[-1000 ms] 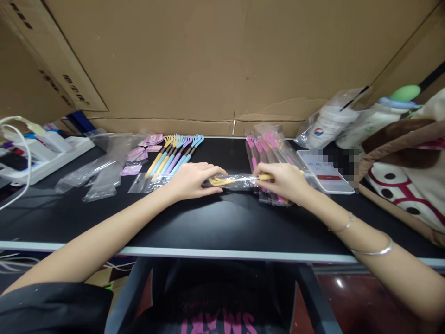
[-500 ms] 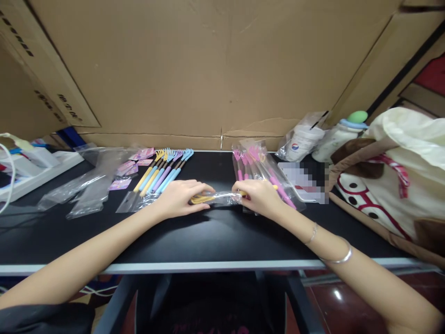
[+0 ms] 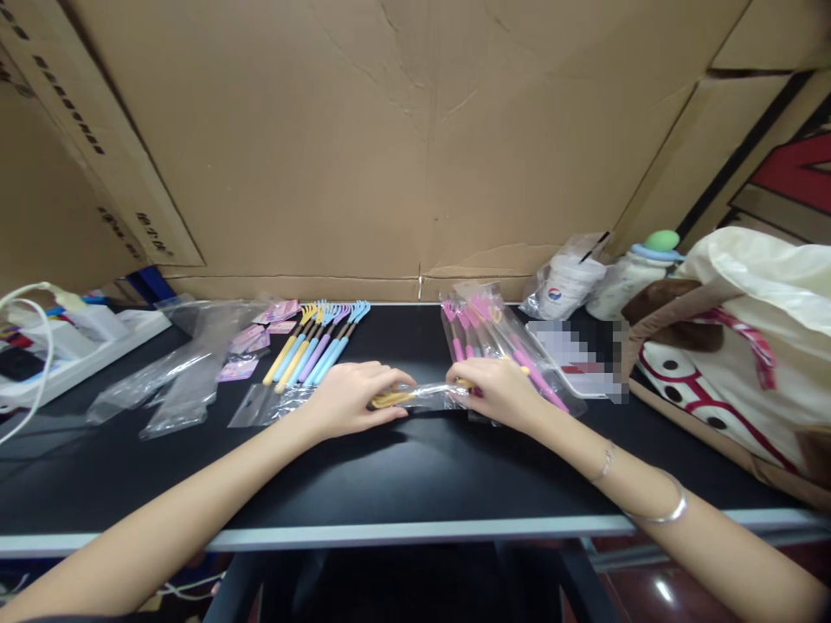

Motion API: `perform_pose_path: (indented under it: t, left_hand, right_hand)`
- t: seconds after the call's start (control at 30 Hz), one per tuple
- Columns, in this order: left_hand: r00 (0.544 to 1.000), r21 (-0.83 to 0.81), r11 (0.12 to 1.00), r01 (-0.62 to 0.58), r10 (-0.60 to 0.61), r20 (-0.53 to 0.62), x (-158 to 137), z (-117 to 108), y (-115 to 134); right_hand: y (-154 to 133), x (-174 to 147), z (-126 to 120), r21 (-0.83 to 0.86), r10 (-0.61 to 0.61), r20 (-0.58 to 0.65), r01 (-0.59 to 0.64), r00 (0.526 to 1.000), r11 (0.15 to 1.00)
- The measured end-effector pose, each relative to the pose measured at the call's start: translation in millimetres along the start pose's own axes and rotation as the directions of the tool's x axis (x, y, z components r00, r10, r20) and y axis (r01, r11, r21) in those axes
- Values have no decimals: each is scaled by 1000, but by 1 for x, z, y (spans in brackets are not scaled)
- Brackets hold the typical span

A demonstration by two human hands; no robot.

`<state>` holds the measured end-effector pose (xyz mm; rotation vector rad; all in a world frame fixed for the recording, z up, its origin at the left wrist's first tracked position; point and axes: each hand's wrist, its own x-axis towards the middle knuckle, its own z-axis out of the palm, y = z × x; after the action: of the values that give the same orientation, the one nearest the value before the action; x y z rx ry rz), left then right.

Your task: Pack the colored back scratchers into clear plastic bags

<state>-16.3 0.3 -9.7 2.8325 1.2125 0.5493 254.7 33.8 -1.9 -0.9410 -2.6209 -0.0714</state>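
Between my two hands, a yellow back scratcher [image 3: 392, 399] lies sideways in a clear plastic sleeve [image 3: 432, 397], just above the desk. My left hand [image 3: 354, 398] is closed around its clawed end. Fingers of my right hand [image 3: 497, 389] pinch the other end, where some yellow shows. Behind my left hand lies a row of several back scratchers [image 3: 315, 346] in yellow, blue and purple, with another clear bag [image 3: 266, 405] at their handles. Beyond my right hand are several pink back scratchers [image 3: 464, 333] in clear sleeves, partly hidden by the hand.
Clear plastic bags [image 3: 188, 363] and pink-purple cards [image 3: 240, 370] lie to the left, near a white power strip [image 3: 91, 355]. On the right are a phone [image 3: 571, 359], a white cup [image 3: 563, 285], a bottle [image 3: 627, 281] and a cream bag [image 3: 759, 346]. Cardboard [image 3: 389, 156] walls the back.
The head view has tilted up slightly, so everything sits lower in the picture. Both hands keep the same hold on the sleeved yellow back scratcher.
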Motion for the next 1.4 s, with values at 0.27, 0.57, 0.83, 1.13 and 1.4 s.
perform_pose_path:
  t: [0.27,0.57,0.83,1.13,1.4]
  left_hand:
    - [1000,21,1000,-16,16,10,2,1,3]
    - [998,-36,998,-47,49,36,4,0,10]
    - [999,-16,999,-49,49,5,3,3,5]
    - [996,41,996,-85,85,-9,2,2,4]
    - [993,80,991,-105,109,-52,2,2,3]
  right_hand:
    - [0,-5,-5,11,-25,-3,26,1000,1000]
    - [-1,-9,-8,-1,-75,-81,75,994,997]
    - [-5,-10,-3,-30,-125,-114,122,986,992]
    - [-5,-8,2,-33,-101,-64,99,993,995]
    - [-6,-4,-6,-75,-127,-54,123,990,990]
